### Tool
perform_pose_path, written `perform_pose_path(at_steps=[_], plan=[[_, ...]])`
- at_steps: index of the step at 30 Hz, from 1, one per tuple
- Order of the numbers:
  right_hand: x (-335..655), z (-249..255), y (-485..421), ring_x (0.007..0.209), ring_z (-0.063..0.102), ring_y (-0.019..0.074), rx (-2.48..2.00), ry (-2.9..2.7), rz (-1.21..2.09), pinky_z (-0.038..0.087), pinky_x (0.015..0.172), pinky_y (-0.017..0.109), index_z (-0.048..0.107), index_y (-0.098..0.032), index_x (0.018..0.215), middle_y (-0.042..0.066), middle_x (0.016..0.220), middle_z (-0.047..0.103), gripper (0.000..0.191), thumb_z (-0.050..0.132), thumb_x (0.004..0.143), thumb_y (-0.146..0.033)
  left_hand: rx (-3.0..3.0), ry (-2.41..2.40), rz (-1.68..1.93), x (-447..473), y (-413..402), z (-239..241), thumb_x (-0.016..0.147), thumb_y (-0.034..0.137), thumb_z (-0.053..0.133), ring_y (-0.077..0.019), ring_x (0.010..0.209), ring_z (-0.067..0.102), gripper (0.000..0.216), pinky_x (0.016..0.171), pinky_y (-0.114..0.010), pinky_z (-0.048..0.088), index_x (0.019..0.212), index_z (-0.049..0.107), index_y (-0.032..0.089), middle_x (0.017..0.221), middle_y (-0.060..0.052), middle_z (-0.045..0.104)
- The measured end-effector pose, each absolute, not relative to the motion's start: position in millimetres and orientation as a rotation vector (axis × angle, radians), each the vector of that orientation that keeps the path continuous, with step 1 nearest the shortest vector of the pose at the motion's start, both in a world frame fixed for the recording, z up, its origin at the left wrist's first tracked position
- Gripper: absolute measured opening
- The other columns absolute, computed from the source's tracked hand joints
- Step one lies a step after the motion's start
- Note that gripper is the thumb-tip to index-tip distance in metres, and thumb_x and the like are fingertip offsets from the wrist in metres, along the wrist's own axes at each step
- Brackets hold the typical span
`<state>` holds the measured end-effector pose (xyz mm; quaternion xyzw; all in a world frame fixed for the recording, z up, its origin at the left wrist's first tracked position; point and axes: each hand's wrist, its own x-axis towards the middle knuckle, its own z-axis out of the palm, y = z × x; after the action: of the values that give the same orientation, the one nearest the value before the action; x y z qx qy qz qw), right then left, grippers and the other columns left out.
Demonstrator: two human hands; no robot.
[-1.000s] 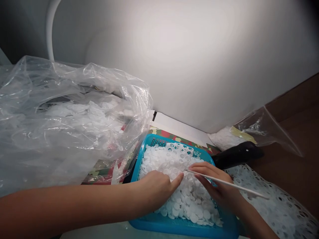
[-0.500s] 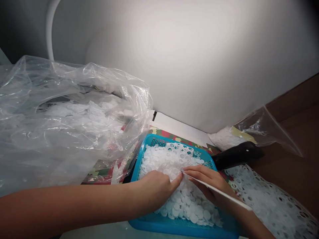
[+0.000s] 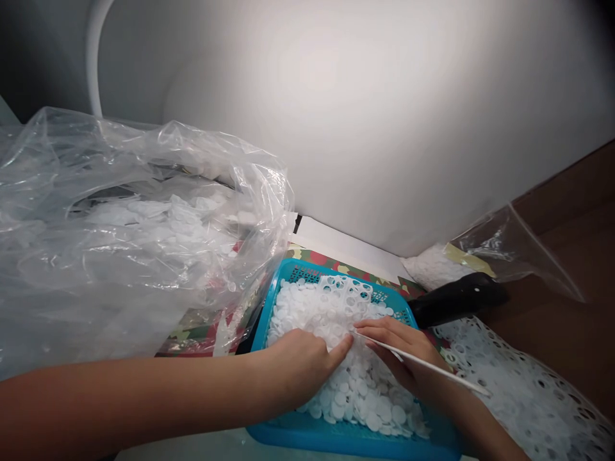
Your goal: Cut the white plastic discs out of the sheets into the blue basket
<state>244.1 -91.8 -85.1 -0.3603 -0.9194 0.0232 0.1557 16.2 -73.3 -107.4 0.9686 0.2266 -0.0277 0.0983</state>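
A thin white sheet (image 3: 432,368), seen nearly edge-on, is held between the thumb and fingers of my right hand (image 3: 401,346). My left hand (image 3: 307,358) comes in from the left with its fingers curled and one digit stretched to the sheet's far end. Whatever its curled fingers hold, if anything, is hidden. Beneath both hands, a blue plastic basket (image 3: 288,438) is heaped with small white discs (image 3: 360,390). A piece of white sheet with round holes (image 3: 348,291) lies on the discs at the basket's back.
A large clear plastic bag (image 3: 144,262) with white pieces in it fills the left. Right of the basket are a black handle-like object (image 3: 456,299), sheets full of round holes (image 3: 523,390) and a small clear bag (image 3: 500,246). A pale wall (image 3: 336,128) rises behind.
The white sheet has tilted slightly, its near end rising and shifting right. My right hand has moved a touch to the right; my left hand is nearly still.
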Motion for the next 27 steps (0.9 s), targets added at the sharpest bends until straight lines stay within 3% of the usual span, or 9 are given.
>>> perform_pose_path(at_steps=[12, 18, 23, 27], plan=[[231, -92, -94, 0.09, 0.063, 0.023, -0.964, -2.79, -0.36, 0.056, 0.074, 0.037, 0.063, -0.011, 0.106, 0.013, 0.11, 0.068, 0.026, 0.039, 0.095, -0.013, 2.84, 0.677, -0.016, 15, -74, -108, 0.082, 0.007, 0.052, -0.0257, 0.064, 0.067, 0.058, 0.05, -0.032, 0.047, 0.137, 0.035, 0.007, 0.083, -0.011, 0.069], [227, -94, -99, 0.09, 0.062, 0.027, -0.881, -2.783, -0.5, 0.054, 0.072, 0.041, 0.061, -0.009, 0.113, 0.016, 0.116, 0.066, 0.029, 0.041, 0.093, -0.009, 2.834, 0.689, -0.042, 15, -75, -104, 0.081, 0.007, 0.053, -0.0259, 0.065, 0.068, 0.047, 0.053, -0.033, 0.05, 0.127, 0.045, 0.004, 0.083, -0.013, 0.069], [230, -89, -99, 0.096, 0.061, 0.0227, -0.936, -2.662, -0.325, 0.053, 0.082, 0.037, 0.054, -0.013, 0.122, 0.014, 0.115, 0.066, 0.032, 0.038, 0.095, -0.013, 2.833, 0.695, -0.053, 15, -74, -103, 0.081, 0.006, 0.053, -0.0255, 0.063, 0.068, 0.059, 0.051, -0.032, 0.049, 0.137, 0.035, 0.006, 0.081, -0.011, 0.07], [235, -79, -101, 0.095, 0.061, 0.0196, -1.104, -2.461, -0.202, 0.052, 0.077, 0.031, 0.047, -0.018, 0.128, 0.01, 0.113, 0.065, 0.037, 0.038, 0.094, -0.009, 2.836, 0.679, -0.048, 14, -73, -103, 0.081, 0.006, 0.052, -0.0257, 0.066, 0.068, 0.066, 0.052, -0.032, 0.049, 0.143, 0.028, 0.007, 0.084, -0.012, 0.07]])
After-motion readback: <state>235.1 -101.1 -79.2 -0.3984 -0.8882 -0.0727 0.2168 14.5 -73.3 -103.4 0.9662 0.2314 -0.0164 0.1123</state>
